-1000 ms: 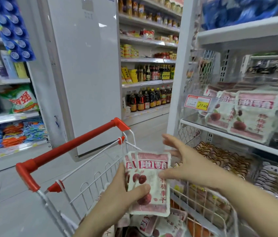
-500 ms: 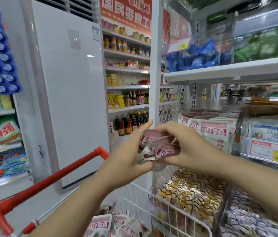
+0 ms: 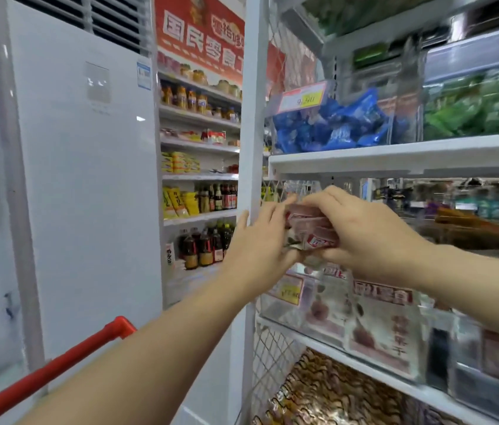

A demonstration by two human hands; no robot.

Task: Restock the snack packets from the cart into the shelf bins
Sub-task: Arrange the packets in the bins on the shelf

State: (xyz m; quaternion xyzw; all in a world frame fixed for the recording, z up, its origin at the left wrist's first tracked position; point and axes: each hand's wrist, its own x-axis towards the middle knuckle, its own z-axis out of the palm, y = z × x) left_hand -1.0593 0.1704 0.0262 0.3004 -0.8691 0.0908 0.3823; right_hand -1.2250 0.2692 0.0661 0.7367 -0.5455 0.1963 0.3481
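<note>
A small stack of pink-and-white snack packets point(image 3: 309, 230) is held edge-on between both my hands, just above the clear shelf bin point(image 3: 276, 314). My right hand point(image 3: 361, 231) grips the stack from the right and top. My left hand point(image 3: 260, 243) holds it from the left and below, fingers partly spread. Matching packets point(image 3: 380, 326) stand inside the bin behind a yellow price tag point(image 3: 286, 291). Of the cart only the red handle point(image 3: 58, 366) shows at the lower left.
A white shelf board point(image 3: 395, 156) runs close above my hands, with blue packets point(image 3: 328, 127) on it. A white upright post point(image 3: 253, 118) stands just left of the bin. Brown-and-gold packets point(image 3: 328, 394) fill the bin below. A tall white air conditioner point(image 3: 82, 179) stands at left.
Both hands carried the packets up from the cart to the shelf and turned them edge-on. The view rose, so the cart basket dropped out of sight.
</note>
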